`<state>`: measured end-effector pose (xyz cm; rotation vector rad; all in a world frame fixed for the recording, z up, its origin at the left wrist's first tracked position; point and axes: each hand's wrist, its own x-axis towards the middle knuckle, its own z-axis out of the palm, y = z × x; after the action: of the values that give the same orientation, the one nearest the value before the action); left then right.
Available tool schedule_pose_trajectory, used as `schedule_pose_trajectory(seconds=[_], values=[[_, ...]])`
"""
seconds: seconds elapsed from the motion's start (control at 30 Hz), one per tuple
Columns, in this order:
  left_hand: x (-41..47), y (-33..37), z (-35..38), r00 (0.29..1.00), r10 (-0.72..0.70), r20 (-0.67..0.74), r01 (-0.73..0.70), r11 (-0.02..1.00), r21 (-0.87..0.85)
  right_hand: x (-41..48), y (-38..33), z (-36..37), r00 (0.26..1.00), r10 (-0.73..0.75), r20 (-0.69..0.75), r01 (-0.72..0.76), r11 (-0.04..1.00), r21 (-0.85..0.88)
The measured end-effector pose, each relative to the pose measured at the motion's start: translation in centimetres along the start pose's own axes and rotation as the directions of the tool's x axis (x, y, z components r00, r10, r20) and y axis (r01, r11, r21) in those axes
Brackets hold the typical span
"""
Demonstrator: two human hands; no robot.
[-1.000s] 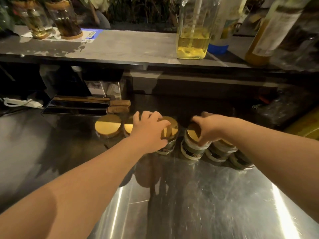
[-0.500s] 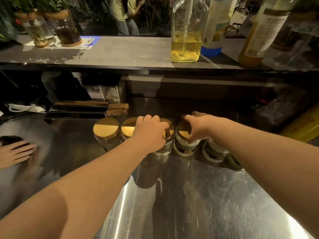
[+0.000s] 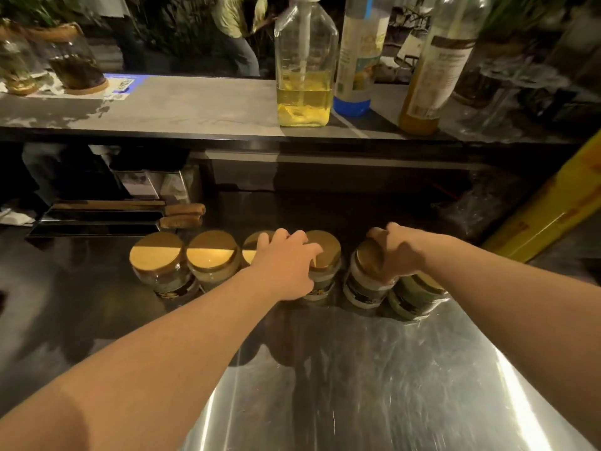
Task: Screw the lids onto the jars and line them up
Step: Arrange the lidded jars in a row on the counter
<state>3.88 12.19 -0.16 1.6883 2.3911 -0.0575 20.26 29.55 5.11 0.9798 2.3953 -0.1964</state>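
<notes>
Under both hands, on a scratched steel counter (image 3: 374,385): six gold-lidded jars (image 3: 159,265) in a row against the dark back edge. Left hand (image 3: 286,262) cupped over the lids of the third and fourth jars; right hand (image 3: 403,252) clamped round the fifth jar's lid (image 3: 367,258). Dark labels on the jars, print too blurred to read. Wide bare steel nearer than the hands. Beyond them, a raised grey ledge (image 3: 195,105) with an oil bottle (image 3: 305,66), labels illegible.

Six glass jars (image 3: 162,278) with gold lids (image 3: 155,252) stand upright in a row on the steel counter, nearly touching. The rightmost (image 3: 413,296) sits slightly nearer, mostly hidden.
</notes>
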Motion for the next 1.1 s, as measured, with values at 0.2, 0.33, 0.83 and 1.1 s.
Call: schedule_pose_trajectory(seconds=[0.2,0.33,0.83,1.1], values=[[0.5,0.3,-0.6,1.000,-0.022,0.021,0.021,1.000,0.013,0.7,-0.7,-0.3,0.996,-0.060,-0.059,0.064,0.996,0.061],[0.3,0.6,-0.8,0.998,-0.044,0.042,0.044,0.999,0.011,1.1,-0.9,-0.8,0.995,-0.080,-0.064,0.085,0.993,0.083],[0.4,1.9,-1.7,0.992,-0.103,0.077,0.101,0.995,0.023,2.0,-0.3,0.1,0.995,-0.084,-0.052,0.086,0.996,0.040],[1.1,2.4,-2.4,0.989,-0.128,0.077,0.127,0.992,0.018,-0.2,6.1,-0.3,0.988,0.068,0.141,-0.046,0.987,-0.155]])
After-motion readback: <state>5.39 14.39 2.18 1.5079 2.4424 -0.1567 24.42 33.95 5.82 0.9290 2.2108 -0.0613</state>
